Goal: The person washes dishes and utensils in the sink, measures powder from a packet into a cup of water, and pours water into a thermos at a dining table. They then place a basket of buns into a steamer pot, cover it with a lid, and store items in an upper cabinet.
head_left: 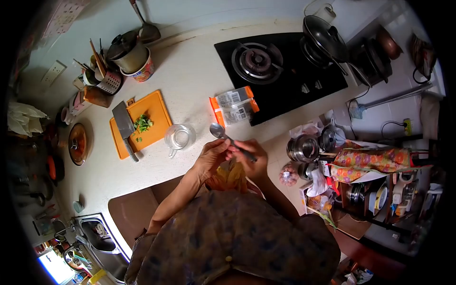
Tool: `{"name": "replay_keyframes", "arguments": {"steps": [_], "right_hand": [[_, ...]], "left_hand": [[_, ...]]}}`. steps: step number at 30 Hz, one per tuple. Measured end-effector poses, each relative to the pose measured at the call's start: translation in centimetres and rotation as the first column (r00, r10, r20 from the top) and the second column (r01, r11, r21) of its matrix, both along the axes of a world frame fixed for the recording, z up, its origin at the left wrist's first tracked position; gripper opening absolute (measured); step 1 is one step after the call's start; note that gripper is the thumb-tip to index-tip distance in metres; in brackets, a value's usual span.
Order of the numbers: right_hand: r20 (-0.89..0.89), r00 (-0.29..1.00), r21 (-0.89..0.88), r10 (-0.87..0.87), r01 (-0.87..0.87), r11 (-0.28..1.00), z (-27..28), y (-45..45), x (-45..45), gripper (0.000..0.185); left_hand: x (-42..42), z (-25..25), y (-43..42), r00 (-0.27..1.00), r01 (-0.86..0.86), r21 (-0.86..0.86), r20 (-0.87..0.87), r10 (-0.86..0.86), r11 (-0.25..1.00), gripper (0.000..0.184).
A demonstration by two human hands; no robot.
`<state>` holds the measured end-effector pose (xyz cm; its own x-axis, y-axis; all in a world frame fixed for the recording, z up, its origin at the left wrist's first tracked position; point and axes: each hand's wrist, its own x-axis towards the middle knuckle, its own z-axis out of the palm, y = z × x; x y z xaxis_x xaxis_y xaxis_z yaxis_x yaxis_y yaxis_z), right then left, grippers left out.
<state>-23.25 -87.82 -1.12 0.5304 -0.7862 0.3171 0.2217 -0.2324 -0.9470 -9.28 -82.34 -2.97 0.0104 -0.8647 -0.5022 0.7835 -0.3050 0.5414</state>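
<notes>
A metal spoon (217, 130) slants across between my hands, its bowl up and to the left. Its dark handle passes through the fingers of my right hand (252, 159), which is closed around it. My left hand (212, 156) meets the right one with its fingers pinched together; whatever they hold is hidden. Just under both hands is something yellow and orange (228, 178), partly covered by my arms. A clear glass jug (180, 137) stands on the counter left of my hands. Beyond them lies an orange-edged plastic packet (233, 105), overlapping the hob's edge.
An orange cutting board (159, 107) carries a cleaver (124, 122) and chopped greens (143, 123). The black gas hob (289, 71) holds a lidded pan (325, 38). A glass lid (79, 144) rests at the left, near the sink (97, 232). Pots (303, 148) crowd the right side.
</notes>
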Motion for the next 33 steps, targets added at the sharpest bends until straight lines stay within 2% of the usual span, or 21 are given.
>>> {"name": "replay_keyframes", "arguments": {"steps": [1, 3, 5, 6, 7, 8, 9, 11, 13, 14, 16, 17, 19, 21, 23, 24, 25, 27, 28, 31, 33], "right_hand": [[0.003, 1.0, 0.006, -0.005, 0.005, 1.0, -0.4, -0.7, -0.9, 0.031], [-0.162, 0.935, -0.19, -0.317, 0.286, 0.939, -0.9, -3.2, -3.4, 0.013], [-0.07, 0.859, -0.297, -0.508, 0.468, 0.832, -0.2, -6.6, -4.0, 0.014], [-0.095, 0.865, -0.148, -0.492, 0.476, 0.867, 0.1, -8.0, -4.1, 0.015], [-0.116, 0.875, 0.005, -0.471, 0.474, 0.88, 0.2, -9.4, -4.2, 0.016], [-0.31, 0.885, 0.014, -0.348, 0.37, 0.929, -0.1, -11.2, -5.3, 0.018], [-0.308, 0.887, 0.018, -0.345, 0.368, 0.93, -2.4, -13.2, -5.4, 0.018], [-0.612, 0.675, -0.269, -0.412, 0.312, 0.911, -8.1, -17.2, -4.6, 0.024], [-0.761, 0.528, -0.311, -0.377, 0.212, 0.926, -8.8, -18.6, -3.1, 0.028], [-0.762, 0.532, -0.306, -0.37, 0.207, 0.929, -9.1, -19.0, -2.3, 0.028], [-0.888, 0.442, -0.061, -0.13, 0.166, 0.984, -9.8, -19.8, -1.1, 0.027], [-0.889, 0.44, -0.059, -0.125, 0.16, 0.985, -10.4, -20.2, -0.7, 0.027], [-0.841, 0.541, 0.079, 0.005, 0.115, 0.99, -11.2, -20.6, 0.4, 0.024], [-0.81, 0.587, 0.066, -0.002, 0.093, 0.993, -8.1, -20.2, 0.9, 0.02], [-0.54, 0.785, 0.51, 0.304, 0.018, 0.86, -3.7, -19.6, 2.1, 0.017], [-0.571, 0.774, 0.477, 0.275, 0.04, 0.878, -2.4, -18.8, 2.4, 0.014], [-0.406, 0.825, 0.593, 0.393, -0.09, 0.8, -0.1, -17.8, 3.5, 0.014], [-0.349, 0.822, 0.598, 0.45, -0.174, 0.782, 0.5, -17.2, 4.4, 0.013], [-0.335, 0.821, 0.586, 0.462, -0.202, 0.785, 1.3, -16.1, 5.8, 0.014], [-0.367, 0.796, 0.559, 0.482, -0.225, 0.798, 2.6, -14.7, 7.6, 0.015], [-0.308, 0.842, 0.57, 0.442, -0.208, 0.795, 4.2, -13.8, 7.8, 0.012]], "left_hand": [[-0.6, 0.1, -0.8, 1.0, 0.005, 0.006, 0.003, -0.005, 1.0, 0.024], [-1.8, 0.2, -2.4, 0.968, 0.19, 0.02, 0.163, -0.19, 0.982, 0.028], [-2.1, -0.5, -4.0, 0.936, 0.211, 0.044, 0.28, -0.215, 0.976, 0.026], [-2.1, -2.3, -4.7, 0.705, 0.183, 0.007, 0.696, -0.136, 0.983, 0.025], [-2.1, -4.1, -5.4, 0.313, 0.175, -0.04, 0.949, -0.017, 0.984, 0.025], [-2.0, -5.3, -6.1, 0.128, 0.084, 0.013, 0.991, -0.023, 0.996, 0.027], [-1.5, -6.9, -6.6, -0.058, 0.085, -0.028, 0.998, 0.033, 0.996, 0.037], [-1.9, -6.9, -7.3, -0.29, -0.076, 0.055, 0.954, -0.075, 0.996, 0.063], [-1.8, -8.0, -7.8, -0.278, -0.136, 0.096, 0.952, -0.131, 0.986, 0.074], [-1.7, -8.3, -7.9, -0.256, -0.189, 0.136, 0.949, -0.182, 0.973, 0.085], [-1.7, -8.6, -8.1, -0.268, -0.202, 0.145, 0.943, -0.197, 0.969, 0.087], [-1.7, -8.7, -8.2, -0.281, -0.209, 0.148, 0.938, -0.204, 0.967, 0.089], [-1.3, -9.2, -8.0, -0.269, -0.239, 0.21, 0.924, -0.273, 0.948, 0.094], [-0.9, -10.5, -8.0, -0.295, -0.216, 0.239, 0.908, -0.296, 0.947, 0.1], [-0.2, -11.2, -7.7, -0.263, -0.217, 0.138, 0.945, -0.194, 0.966, 0.101], [-0.2, -11.3, -7.8, -0.238, -0.2, 0.051, 0.966, -0.099, 0.979, 0.102], [0.1, -11.3, -7.6, -0.234, -0.214, 0.039, 0.968, -0.09, 0.976, 0.102], [0.2, -10.9, -8.2, 0.109, -0.198, 0.03, 0.994, -0.008, 0.98, 0.1], [0.4, -10.5, -8.2, 0.477, -0.179, 0.062, 0.878, 0.031, 0.982, 0.098], [0.4, -9.3, -7.7, 0.745, -0.157, -0.049, 0.65, 0.151, 0.986, 0.064], [0.2, -7.9, -6.6, 0.82, -0.178, -0.104, 0.534, 0.206, 0.979, 0.055]]}}
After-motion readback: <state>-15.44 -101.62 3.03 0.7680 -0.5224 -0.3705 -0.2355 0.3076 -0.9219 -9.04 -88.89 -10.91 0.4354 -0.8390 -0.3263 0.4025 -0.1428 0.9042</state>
